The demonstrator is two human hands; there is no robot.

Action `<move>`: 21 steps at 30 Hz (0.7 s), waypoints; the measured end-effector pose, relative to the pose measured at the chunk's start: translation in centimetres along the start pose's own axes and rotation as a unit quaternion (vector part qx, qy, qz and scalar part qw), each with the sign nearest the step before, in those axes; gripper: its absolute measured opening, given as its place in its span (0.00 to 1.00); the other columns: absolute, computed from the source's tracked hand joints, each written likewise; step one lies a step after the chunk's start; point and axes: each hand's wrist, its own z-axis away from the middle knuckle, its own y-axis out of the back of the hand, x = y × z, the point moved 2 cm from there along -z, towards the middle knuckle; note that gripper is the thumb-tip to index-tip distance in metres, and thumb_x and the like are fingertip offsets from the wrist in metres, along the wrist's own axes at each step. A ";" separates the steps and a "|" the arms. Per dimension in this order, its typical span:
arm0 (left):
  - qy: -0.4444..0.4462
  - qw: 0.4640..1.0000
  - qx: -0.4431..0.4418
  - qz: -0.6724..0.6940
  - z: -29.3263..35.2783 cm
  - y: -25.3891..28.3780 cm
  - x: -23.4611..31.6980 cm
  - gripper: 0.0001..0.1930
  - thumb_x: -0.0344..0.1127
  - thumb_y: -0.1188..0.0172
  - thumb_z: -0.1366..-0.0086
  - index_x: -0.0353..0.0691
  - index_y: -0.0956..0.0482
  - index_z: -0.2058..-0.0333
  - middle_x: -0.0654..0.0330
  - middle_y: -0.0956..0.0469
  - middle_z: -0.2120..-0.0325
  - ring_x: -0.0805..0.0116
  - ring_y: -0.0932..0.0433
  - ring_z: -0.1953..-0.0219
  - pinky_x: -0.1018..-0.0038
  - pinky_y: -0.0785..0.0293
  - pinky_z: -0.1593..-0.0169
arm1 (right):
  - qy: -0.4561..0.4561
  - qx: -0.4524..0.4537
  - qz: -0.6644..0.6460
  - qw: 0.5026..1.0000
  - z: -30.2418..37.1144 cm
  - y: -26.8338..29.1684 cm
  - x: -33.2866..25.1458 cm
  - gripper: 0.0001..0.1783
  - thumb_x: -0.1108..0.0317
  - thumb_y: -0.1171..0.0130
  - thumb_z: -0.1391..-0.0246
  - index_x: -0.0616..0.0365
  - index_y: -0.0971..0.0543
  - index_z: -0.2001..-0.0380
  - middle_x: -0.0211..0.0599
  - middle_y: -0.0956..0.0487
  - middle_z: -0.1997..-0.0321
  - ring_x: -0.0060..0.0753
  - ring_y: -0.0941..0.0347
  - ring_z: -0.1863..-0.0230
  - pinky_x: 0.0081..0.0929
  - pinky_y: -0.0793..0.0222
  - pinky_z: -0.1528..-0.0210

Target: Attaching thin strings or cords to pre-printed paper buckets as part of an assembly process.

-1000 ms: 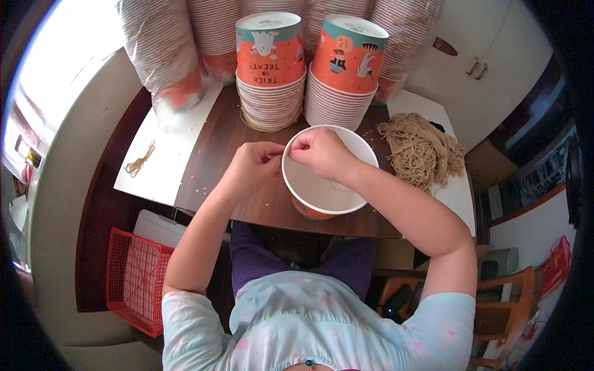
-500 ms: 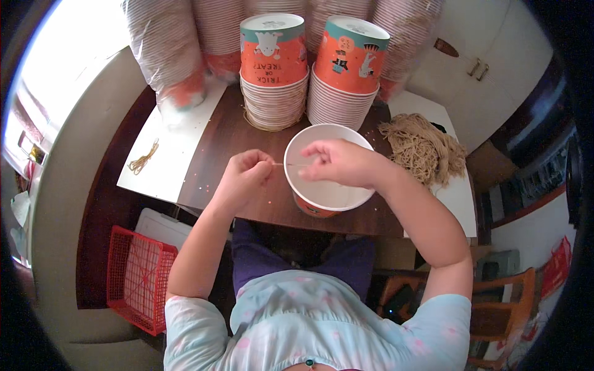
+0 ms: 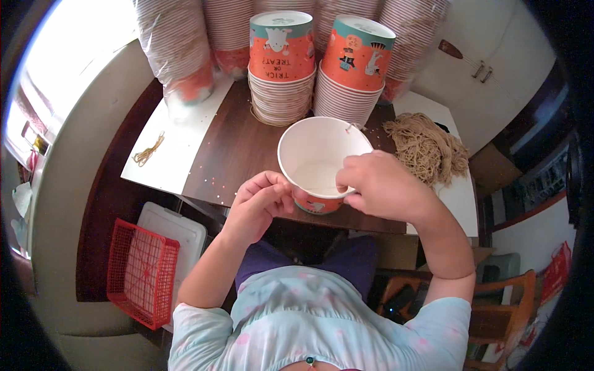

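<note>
A white-lined paper bucket with an orange outside is tipped toward me at the table's front edge. My right hand grips its right rim, fingers inside and thumb outside. At the front left of the rim is my left hand, thumb and fingers drawn together; whatever they pinch is too small to make out. A short bit of cord shows at the rim's far right side. To the right lies a tangled heap of tan cords.
Two stacks of upside-down orange and teal buckets stand behind. Plastic-wrapped bucket stacks line the back. A few loose cords lie on the left white tabletop. A red basket sits low at left.
The bucket has tipped toward me. My right hand has moved from over its opening to the right rim, and my left hand has come down and right to the near rim.
</note>
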 end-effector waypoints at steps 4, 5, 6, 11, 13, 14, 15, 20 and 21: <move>-0.013 0.999 0.032 0.008 0.3 -0.1 -0.6 0.07 0.29 0.46 0.35 0.33 0.24 0.60 0.57 0.21 0.65 0.76 0.23 0.69 0.81 0.26 0.63 | 0.047 0.086 0.039 0.994 0.1 0.2 -0.4 0.07 0.70 0.37 0.60 0.56 0.23 0.75 0.37 0.26 0.72 0.41 0.27 0.67 0.37 0.33 0.61; -0.013 0.999 0.031 0.008 0.3 -0.3 -0.6 0.07 0.29 0.46 0.35 0.33 0.24 0.60 0.57 0.21 0.65 0.76 0.23 0.69 0.81 0.26 0.63 | 0.081 0.105 0.018 0.991 0.1 0.2 -0.6 0.06 0.70 0.37 0.59 0.56 0.23 0.75 0.37 0.26 0.72 0.41 0.28 0.67 0.37 0.34 0.61; -0.014 0.999 0.032 0.003 0.3 -0.7 -0.6 0.09 0.27 0.45 0.36 0.32 0.24 0.59 0.56 0.20 0.65 0.74 0.22 0.67 0.80 0.25 0.62 | 0.081 0.105 0.019 0.991 0.0 0.3 -0.8 0.06 0.70 0.37 0.59 0.56 0.23 0.75 0.37 0.26 0.72 0.41 0.28 0.67 0.37 0.34 0.61; -0.039 0.998 0.024 -0.036 0.8 -1.1 -0.4 0.11 0.23 0.44 0.38 0.30 0.24 0.56 0.57 0.20 0.66 0.72 0.21 0.64 0.79 0.25 0.59 | 0.150 0.130 -0.111 0.974 -1.5 1.1 -1.4 0.05 0.72 0.38 0.58 0.59 0.23 0.75 0.38 0.26 0.75 0.44 0.28 0.69 0.36 0.34 0.65; -0.097 0.986 0.070 -0.119 1.0 -0.6 -0.3 0.10 0.22 0.44 0.39 0.30 0.24 0.58 0.56 0.20 0.66 0.72 0.21 0.64 0.79 0.25 0.59 | 0.155 0.145 -0.119 0.970 -2.2 1.6 -1.0 0.06 0.72 0.38 0.56 0.61 0.22 0.74 0.38 0.25 0.76 0.42 0.28 0.72 0.34 0.33 0.68; -0.096 0.985 0.072 -0.121 1.2 -0.2 -0.3 0.10 0.22 0.44 0.39 0.30 0.24 0.58 0.56 0.20 0.66 0.72 0.21 0.64 0.79 0.25 0.59 | 0.123 0.139 -0.152 0.971 -2.4 2.0 -0.8 0.06 0.71 0.38 0.55 0.62 0.22 0.73 0.38 0.25 0.76 0.40 0.28 0.73 0.32 0.33 0.69; -0.102 0.990 0.071 -0.071 1.3 0.2 -0.3 0.10 0.22 0.44 0.39 0.30 0.24 0.58 0.56 0.20 0.66 0.72 0.21 0.65 0.79 0.25 0.59 | 0.090 0.132 -0.184 0.970 -2.6 2.2 -0.6 0.06 0.71 0.38 0.53 0.63 0.22 0.73 0.38 0.25 0.76 0.37 0.28 0.74 0.30 0.33 0.70; -0.138 0.980 0.135 0.046 1.9 1.4 -1.2 0.08 0.22 0.48 0.39 0.32 0.26 0.60 0.56 0.23 0.70 0.69 0.25 0.71 0.76 0.27 0.64 | 0.008 0.098 -0.215 0.972 -2.1 1.3 0.8 0.06 0.71 0.40 0.53 0.64 0.22 0.74 0.38 0.24 0.76 0.30 0.28 0.74 0.26 0.33 0.71; -0.141 0.979 0.140 0.046 2.1 1.5 -1.4 0.08 0.22 0.48 0.39 0.32 0.26 0.60 0.56 0.23 0.70 0.69 0.25 0.71 0.76 0.27 0.64 | -0.015 0.090 -0.222 0.971 -2.0 1.1 1.0 0.06 0.71 0.40 0.53 0.64 0.22 0.74 0.38 0.24 0.76 0.29 0.28 0.74 0.26 0.33 0.71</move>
